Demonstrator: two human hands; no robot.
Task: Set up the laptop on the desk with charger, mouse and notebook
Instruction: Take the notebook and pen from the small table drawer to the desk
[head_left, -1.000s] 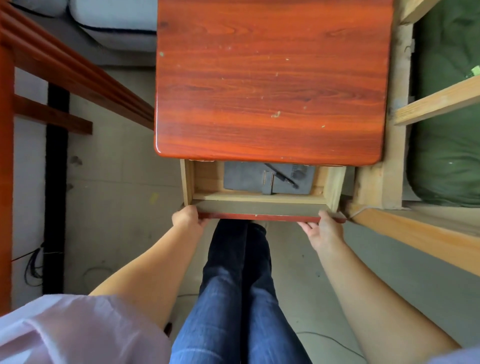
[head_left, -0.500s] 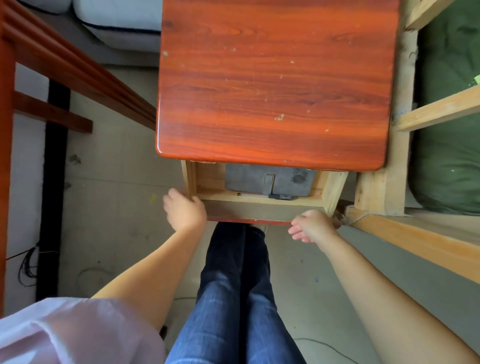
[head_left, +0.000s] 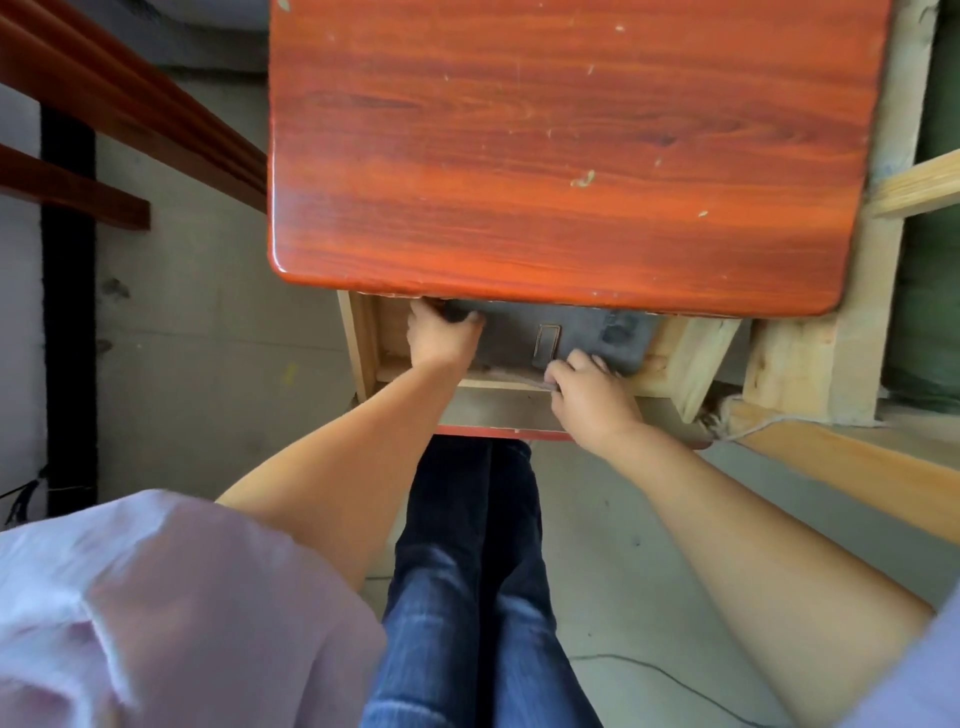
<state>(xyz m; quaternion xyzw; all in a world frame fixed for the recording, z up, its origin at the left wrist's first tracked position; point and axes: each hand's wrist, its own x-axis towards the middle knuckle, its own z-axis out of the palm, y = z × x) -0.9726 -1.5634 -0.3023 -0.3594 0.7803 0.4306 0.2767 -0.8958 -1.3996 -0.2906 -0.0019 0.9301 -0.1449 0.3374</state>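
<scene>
In the head view, you are reaching both hands into the open drawer (head_left: 498, 410) under the front edge of the desk (head_left: 571, 156). The grey laptop sleeve (head_left: 519, 332) is lying flat inside, mostly hidden under the desk top, with its long axis running left to right, parallel to the drawer front. Your left hand (head_left: 441, 338) is curling its fingers (head_left: 457, 317) round the sleeve's left end, close under the desk edge. Your right hand (head_left: 592, 395) is gripping the near edge towards the right, fingers (head_left: 576, 364) bent over it. Both hands are already touching the sleeve, so neither is nearer. The coming move is likely a pull straight towards you, keeping the sleeve level to clear the desk edge. Charger, mouse and notebook are not visible here.
</scene>
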